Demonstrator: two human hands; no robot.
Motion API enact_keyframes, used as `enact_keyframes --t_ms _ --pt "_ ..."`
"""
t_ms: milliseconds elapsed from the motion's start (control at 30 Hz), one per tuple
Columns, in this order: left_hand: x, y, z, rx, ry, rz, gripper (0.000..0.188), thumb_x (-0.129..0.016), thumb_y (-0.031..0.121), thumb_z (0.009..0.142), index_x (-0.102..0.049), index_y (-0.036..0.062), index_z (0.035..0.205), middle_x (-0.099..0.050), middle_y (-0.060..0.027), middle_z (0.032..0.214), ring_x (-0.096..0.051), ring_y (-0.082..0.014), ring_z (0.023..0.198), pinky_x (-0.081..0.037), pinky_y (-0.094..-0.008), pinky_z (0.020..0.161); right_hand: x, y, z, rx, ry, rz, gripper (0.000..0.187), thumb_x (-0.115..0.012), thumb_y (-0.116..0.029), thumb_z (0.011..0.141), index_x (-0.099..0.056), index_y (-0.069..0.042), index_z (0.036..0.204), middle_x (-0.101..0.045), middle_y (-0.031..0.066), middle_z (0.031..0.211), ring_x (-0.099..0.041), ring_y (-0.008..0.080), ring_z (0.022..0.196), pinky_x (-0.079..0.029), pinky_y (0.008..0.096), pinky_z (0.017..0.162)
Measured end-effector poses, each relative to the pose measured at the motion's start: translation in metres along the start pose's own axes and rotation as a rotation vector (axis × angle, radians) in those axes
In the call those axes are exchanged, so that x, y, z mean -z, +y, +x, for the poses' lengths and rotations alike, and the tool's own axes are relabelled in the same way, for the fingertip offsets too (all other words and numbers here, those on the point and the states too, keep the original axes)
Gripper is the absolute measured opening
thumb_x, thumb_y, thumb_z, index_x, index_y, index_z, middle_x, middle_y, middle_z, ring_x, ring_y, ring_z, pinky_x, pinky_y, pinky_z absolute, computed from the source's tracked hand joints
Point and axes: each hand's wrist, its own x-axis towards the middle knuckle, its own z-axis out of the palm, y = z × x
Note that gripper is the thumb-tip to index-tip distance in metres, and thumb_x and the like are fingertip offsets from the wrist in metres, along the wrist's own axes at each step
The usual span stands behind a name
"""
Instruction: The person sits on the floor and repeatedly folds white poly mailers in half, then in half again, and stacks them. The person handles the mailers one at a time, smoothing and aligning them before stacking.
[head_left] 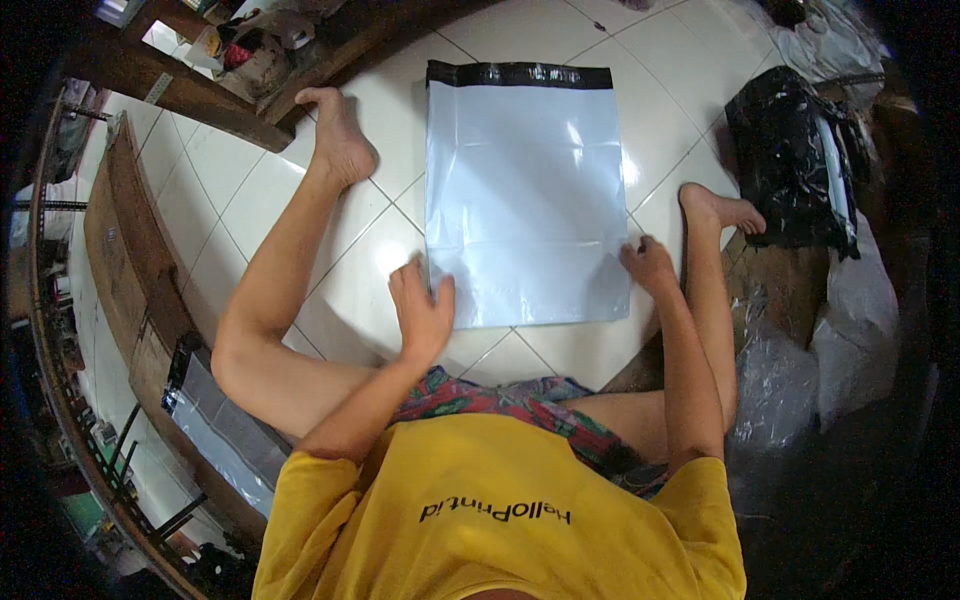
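Observation:
A pale bluish-white plastic mailing bag (pixel 525 190) with a black band along its far edge lies flat on the tiles between my legs. It may be the top one of a stack; I cannot tell. At its near left corner is my left hand (pixel 421 312), fingers apart, the thumb against the bag's edge. My right hand (pixel 650 266) rests by the near right edge with its fingers loosely bent and apart. Neither hand is seen gripping the bag. Light creases and shine run across its surface.
A black plastic-wrapped bundle (pixel 790 160) stands beyond my right foot, with crumpled clear plastic (pixel 770 385) nearer. On the left are a wooden plank (pixel 135 250), flat plastic bags (pixel 220 425) and a metal-edged shelf (pixel 50 330). Wooden furniture (pixel 185 85) stands at the far left.

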Motion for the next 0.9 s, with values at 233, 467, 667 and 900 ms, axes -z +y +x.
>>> enact_keyframes --t_ms 233,467,667,900 --pt "-0.045 0.011 -0.066 1.286 -0.589 -1.074 0.038 -0.055 0.022 0.101 -0.05 -0.0032 0.129 -0.059 -0.0193 0.119 -0.059 -0.0292 0.111 -0.046 -0.0403 0.107 0.052 -0.151 0.137 0.55 0.194 0.039 0.044 -0.068 -0.023 0.091 -0.057 0.004 0.124 -0.061 0.0273 0.119 -0.058 0.0441 0.113 -0.047 0.0485 0.097" --pt "-0.064 0.017 -0.068 1.481 -0.359 -1.308 0.024 -0.053 0.022 0.103 -0.053 0.0008 0.114 -0.056 -0.0191 0.116 -0.057 -0.0314 0.116 -0.046 -0.0399 0.111 0.013 -0.255 0.278 0.68 -0.086 -0.31 0.055 -0.066 -0.017 0.086 -0.051 0.0 0.136 -0.057 0.0231 0.135 -0.055 0.0388 0.126 -0.047 0.048 0.105" --pt "-0.057 0.031 -0.057 1.566 -0.236 -1.416 0.021 -0.047 0.02 0.105 -0.051 0.0002 0.111 -0.058 -0.0229 0.123 -0.053 -0.0324 0.126 -0.038 -0.0401 0.119 -0.007 -0.287 0.301 0.748 -0.277 -0.575 0.04 -0.059 -0.007 0.084 -0.064 -0.001 0.123 -0.065 0.0222 0.123 -0.063 0.0356 0.117 -0.05 0.0466 0.101" --pt "-0.057 0.04 -0.039 1.7 -0.155 -1.38 0.016 -0.044 0.011 0.103 -0.047 -0.0049 0.104 -0.058 -0.0228 0.117 -0.056 -0.0332 0.121 -0.042 -0.043 0.117 -0.012 -0.278 0.309 0.83 -0.227 -0.717 0.024 -0.058 -0.012 0.08 -0.074 0.0 0.093 -0.071 0.0233 0.104 -0.067 0.0401 0.105 -0.056 0.0458 0.087"
